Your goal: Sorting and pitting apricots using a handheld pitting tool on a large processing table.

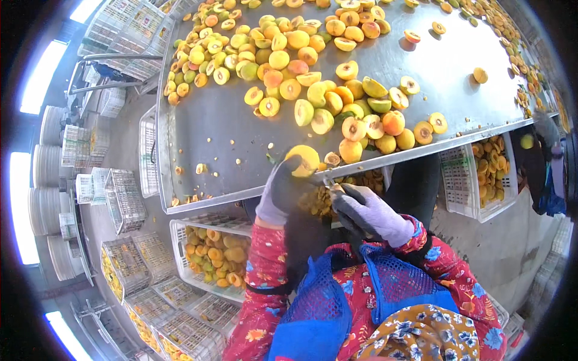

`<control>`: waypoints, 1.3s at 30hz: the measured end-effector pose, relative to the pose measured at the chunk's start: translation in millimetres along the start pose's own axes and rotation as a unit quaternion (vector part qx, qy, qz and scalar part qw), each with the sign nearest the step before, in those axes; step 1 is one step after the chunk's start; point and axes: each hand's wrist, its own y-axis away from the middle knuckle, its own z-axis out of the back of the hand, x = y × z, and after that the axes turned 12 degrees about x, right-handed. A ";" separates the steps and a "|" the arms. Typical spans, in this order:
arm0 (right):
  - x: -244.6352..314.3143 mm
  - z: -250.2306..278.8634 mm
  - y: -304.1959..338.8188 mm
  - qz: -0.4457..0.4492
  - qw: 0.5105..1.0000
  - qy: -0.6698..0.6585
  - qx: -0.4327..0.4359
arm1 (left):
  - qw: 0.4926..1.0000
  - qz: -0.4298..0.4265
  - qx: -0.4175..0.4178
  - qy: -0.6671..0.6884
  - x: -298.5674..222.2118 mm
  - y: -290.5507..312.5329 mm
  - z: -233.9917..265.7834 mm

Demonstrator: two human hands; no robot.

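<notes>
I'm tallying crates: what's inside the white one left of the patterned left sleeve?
Yellow-orange fruit lies in the white crate. Whatever sits beneath the visible top layer, and the crate's floor, is covered.

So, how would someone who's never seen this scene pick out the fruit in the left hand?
Find the big grey metal table and follow its near edge to mid-picture. There the left hand, gloved in lilac and black, grips a round yellow fruit. The neighbouring fruit pieces lie loose on the metal; this one alone is held.
</notes>
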 end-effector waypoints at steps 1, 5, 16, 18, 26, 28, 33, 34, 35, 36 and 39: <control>-8.4 0.2 -3.8 0.044 0.990 0.133 -0.007 | 0.991 -0.081 0.017 -0.109 -2.0 6.0 -6.7; -17.6 -7.8 -4.6 0.119 0.923 0.355 -0.089 | 0.997 -0.032 0.030 -0.058 -12.3 24.6 -37.4; -59.1 -22.0 -3.6 0.226 0.917 0.303 -0.127 | 0.988 -0.027 -0.131 -0.075 -46.0 50.1 -80.9; -26.4 -23.3 3.4 0.094 0.992 -0.051 -0.069 | 0.975 -0.059 -0.161 -0.143 -35.7 52.5 -87.0; -34.9 -3.8 17.9 -0.011 0.680 -0.686 0.258 | 0.981 -0.094 -0.111 -0.128 -47.2 45.3 -95.1; -34.1 -6.4 18.0 -0.012 0.670 -0.695 0.261 | 0.958 -0.126 -0.160 -0.200 -40.0 44.8 -98.8; -22.0 -5.5 23.9 0.067 0.678 -0.676 0.281 | 0.991 0.056 -0.122 0.007 -24.8 53.2 -77.2; -21.7 -0.5 29.7 0.055 0.735 -0.643 0.206 | 0.984 0.087 -0.152 0.011 -18.6 64.6 -62.6; -18.5 2.3 33.8 0.054 0.734 -0.645 0.207 | 0.976 0.127 -0.174 -0.020 -21.0 80.6 -40.9; -15.1 9.5 37.0 0.003 0.834 -0.542 0.105 | 0.960 0.185 -0.172 -0.124 -30.6 95.7 -18.6; -36.0 26.1 38.0 -0.087 0.940 -0.329 -0.001 | 0.734 0.559 -0.056 -0.381 -51.6 142.0 47.4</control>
